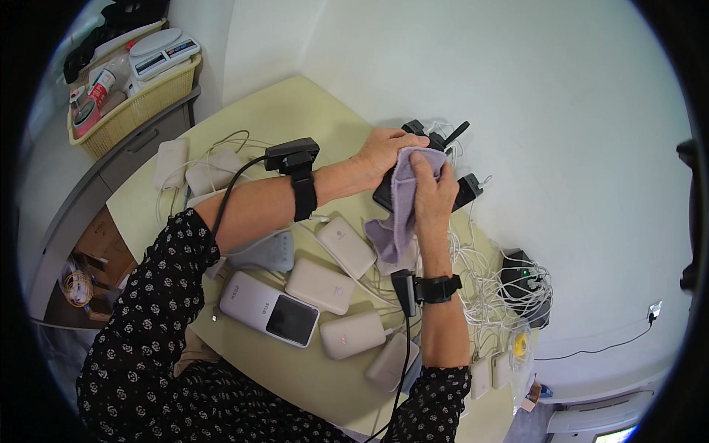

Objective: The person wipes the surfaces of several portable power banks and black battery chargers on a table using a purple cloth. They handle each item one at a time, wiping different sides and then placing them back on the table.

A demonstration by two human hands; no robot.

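Observation:
Both hands are at the far side of the table (266, 119), near the wall. My left hand (381, 156) grips a black boxy device (382, 196), probably a power bank, whose face is mostly hidden. A purple cloth (403, 205) is bunched in my right hand (435, 191) and pressed against that device, its loose end hanging towards me. Just behind my fingers, other black devices (467, 192) stand with white cables plugged in. On the near side lie a white power bank with a dark display (270, 308) and several beige power banks (320, 285).
Tangled white cables (471, 277) run along the right side to a black charging box (518, 274) with a green light. A blue-grey power bank (266, 251) lies under my left forearm. At the upper left, a yellow basket (141, 108) holds a kitchen scale (163, 52).

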